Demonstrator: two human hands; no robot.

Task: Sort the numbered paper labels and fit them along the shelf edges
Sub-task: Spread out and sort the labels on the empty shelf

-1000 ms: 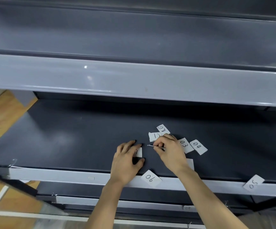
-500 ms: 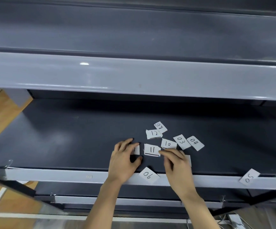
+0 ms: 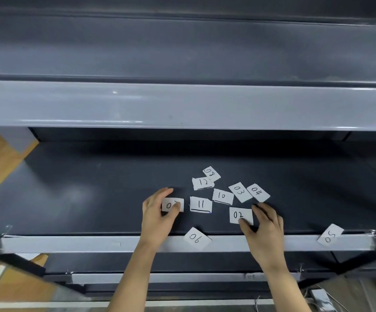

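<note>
L hand (image 3: 157,216) pinched a label (image 3: 171,204), 2nd digit hidden under the thumb, and R hand (image 3: 266,230) pinched the 02 label (image 3: 239,214) btwn thumb and forefinger. Both labels were near the shelf's front edge (image 3: 92,243), long axes roughly along it, digits upright. The 06 label (image 3: 196,238) sat skewed across that edge.

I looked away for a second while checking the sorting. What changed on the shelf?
The right hand laid label 11 flat, then drew back toward the front edge and pinched label 02. The left hand keeps holding its half-covered label; label 06 and label 05 stayed put.
</note>
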